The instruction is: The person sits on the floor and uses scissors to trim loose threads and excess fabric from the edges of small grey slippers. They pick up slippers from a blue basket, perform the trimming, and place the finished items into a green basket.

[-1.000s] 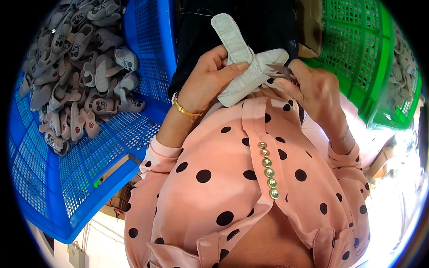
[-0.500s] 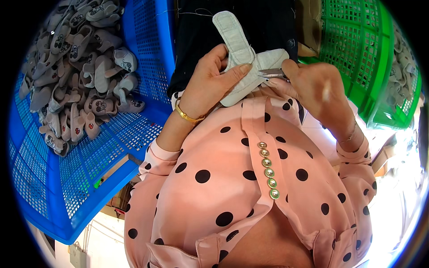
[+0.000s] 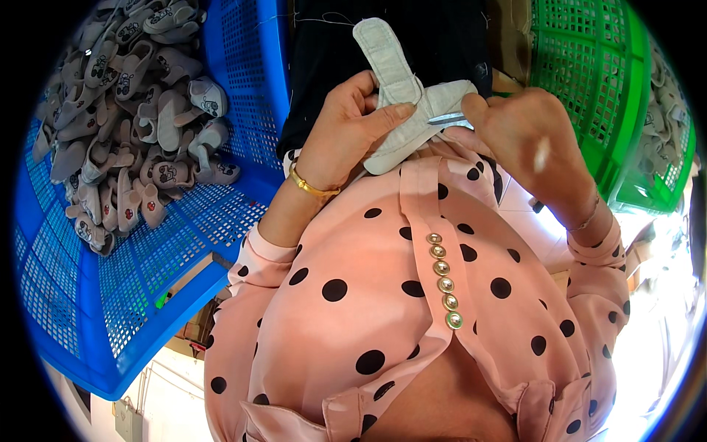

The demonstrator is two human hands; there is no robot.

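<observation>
Green basket point(image 3: 635, 103) beyond, right hand point(image 3: 529, 136) now farther right

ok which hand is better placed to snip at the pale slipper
Probably the right hand: it holds the metal snips, pointing at the pale slipper. The left hand is occupied, gripping that slipper.

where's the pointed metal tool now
In the head view, above and right of centre, the pointed metal tool juts left from the right hand, against or just over the pale fabric piece.
</observation>
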